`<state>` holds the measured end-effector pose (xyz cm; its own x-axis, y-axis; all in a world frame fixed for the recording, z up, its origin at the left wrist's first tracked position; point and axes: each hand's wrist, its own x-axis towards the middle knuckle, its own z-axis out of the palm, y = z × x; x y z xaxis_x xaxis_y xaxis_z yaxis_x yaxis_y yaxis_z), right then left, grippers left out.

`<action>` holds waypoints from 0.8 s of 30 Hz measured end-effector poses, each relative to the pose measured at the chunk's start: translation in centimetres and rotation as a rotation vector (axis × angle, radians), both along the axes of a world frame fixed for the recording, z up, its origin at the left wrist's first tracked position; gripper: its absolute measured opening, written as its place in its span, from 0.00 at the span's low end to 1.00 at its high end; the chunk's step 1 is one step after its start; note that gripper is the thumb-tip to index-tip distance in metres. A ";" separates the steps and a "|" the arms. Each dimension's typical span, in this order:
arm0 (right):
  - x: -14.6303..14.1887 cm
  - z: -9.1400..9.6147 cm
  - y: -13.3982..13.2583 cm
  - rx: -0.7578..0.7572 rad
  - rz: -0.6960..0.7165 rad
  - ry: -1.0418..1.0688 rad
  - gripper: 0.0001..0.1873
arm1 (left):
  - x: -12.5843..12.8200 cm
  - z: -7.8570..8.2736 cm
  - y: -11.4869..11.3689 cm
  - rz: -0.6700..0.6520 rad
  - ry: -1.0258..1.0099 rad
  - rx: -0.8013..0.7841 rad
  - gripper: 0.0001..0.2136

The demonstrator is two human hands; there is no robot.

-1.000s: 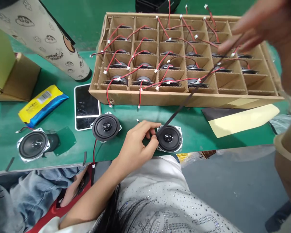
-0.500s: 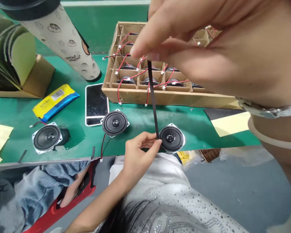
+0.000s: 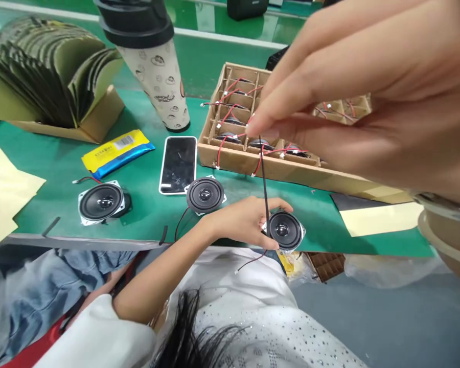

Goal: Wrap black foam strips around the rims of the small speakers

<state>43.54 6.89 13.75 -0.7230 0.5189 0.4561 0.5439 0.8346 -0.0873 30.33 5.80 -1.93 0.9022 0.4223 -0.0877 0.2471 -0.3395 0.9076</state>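
A round black speaker (image 3: 285, 231) in a square metal frame sits at the front edge of the green table. My left hand (image 3: 249, 221) is around its left side, fingers at the back and thumb at the front. A thin black strip (image 3: 264, 179) hangs down from the pinched thumb and forefinger of my right hand (image 3: 368, 97). The strip's lower end comes down by the speaker's left rim; whether it touches cannot be made out. Just left of my left hand lies a second speaker (image 3: 205, 194), with a third speaker (image 3: 101, 202) further left.
A divided cardboard box (image 3: 230, 153) of wired speakers stands behind. Left of it are a phone (image 3: 179, 166), a patterned cup (image 3: 164, 92), a yellow-blue packet (image 3: 117, 152) and a carton of green sheets (image 3: 103, 115). Yellow paper (image 3: 381, 219) lies right. Someone's denim-clad legs (image 3: 61, 291) are at lower left.
My left hand has let go of the strip's lower end and moved onto the speaker. My right hand still pinches the strip's top. The view has shifted, showing more of the table's back.
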 end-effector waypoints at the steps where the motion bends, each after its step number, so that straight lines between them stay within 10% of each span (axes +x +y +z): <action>1: -0.2 0.2 -0.2 -0.010 -0.037 -0.054 0.43 | 0.0 -0.1 -0.2 0.010 -0.011 -0.017 0.31; 8: -1.4 -1.6 -0.8 0.013 0.040 -0.133 0.12 | -1.0 -2.0 -3.8 0.277 -0.203 -0.203 0.13; 24: -3.1 -2.8 0.1 0.007 0.087 -0.255 0.09 | -1.0 -3.0 -4.8 0.354 -0.194 -0.158 0.27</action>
